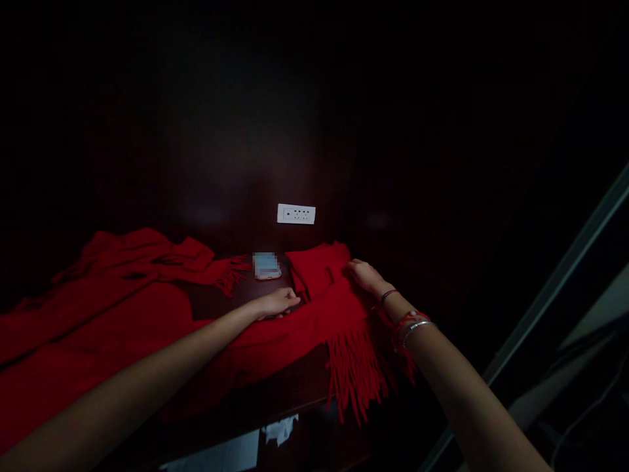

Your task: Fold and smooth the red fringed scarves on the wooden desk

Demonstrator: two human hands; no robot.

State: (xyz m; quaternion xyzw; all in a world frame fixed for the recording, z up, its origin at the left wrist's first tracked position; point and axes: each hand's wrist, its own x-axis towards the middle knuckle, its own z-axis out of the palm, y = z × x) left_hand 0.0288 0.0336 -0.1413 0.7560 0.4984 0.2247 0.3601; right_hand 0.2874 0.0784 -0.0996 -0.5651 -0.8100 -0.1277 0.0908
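Note:
A red fringed scarf (295, 334) lies across a dark shelf, its tassels hanging over the front edge at the right. My left hand (279, 303) is closed at the scarf's upper edge, fingers curled and pinching the cloth. At the right end, my right hand (366, 275) grips the scarf's edge beside a folded red section (319, 265); its fingertips are partly hidden by the cloth. More red fabric with fringe (147, 259) spreads in loose folds to the left.
A phone (266, 265), its screen blurred, lies behind my left hand. A white wall socket (296, 214) is on the dark back panel. Below the dark shelf (299, 380) are pale papers (221, 453) and a crumpled white piece (280, 430). A metal-edged frame (555, 282) slants at the right.

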